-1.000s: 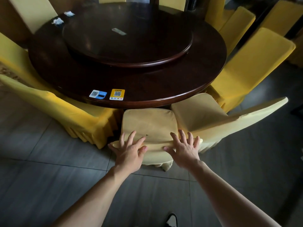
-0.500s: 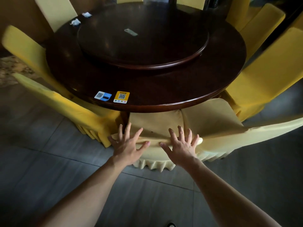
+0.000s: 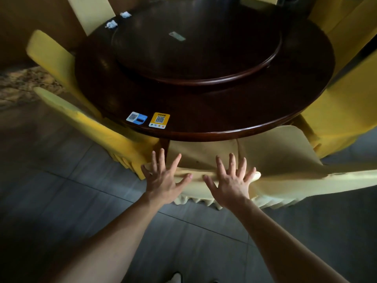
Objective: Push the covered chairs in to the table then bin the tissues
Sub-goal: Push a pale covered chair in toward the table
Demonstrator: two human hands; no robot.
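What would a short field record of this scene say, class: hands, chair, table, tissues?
left hand: flat, fingers spread, on the chair back
right hand: flat, fingers spread, on the same chair back
chair: pale cover, seat partly under the table edge
table: round, dark wood, raised turntable in the middle
tissues: two crumpled pieces on the far left rim
stickers: two QR labels near the front edge

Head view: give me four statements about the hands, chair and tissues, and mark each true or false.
1. Both hands, left hand and right hand, lie flat with fingers spread on the chair back. True.
2. The tissues lie on the floor. False: they sit on the table's far edge.
3. Two QR stickers sit near the table's near edge. True.
4. The chair covers are red. False: yellow.
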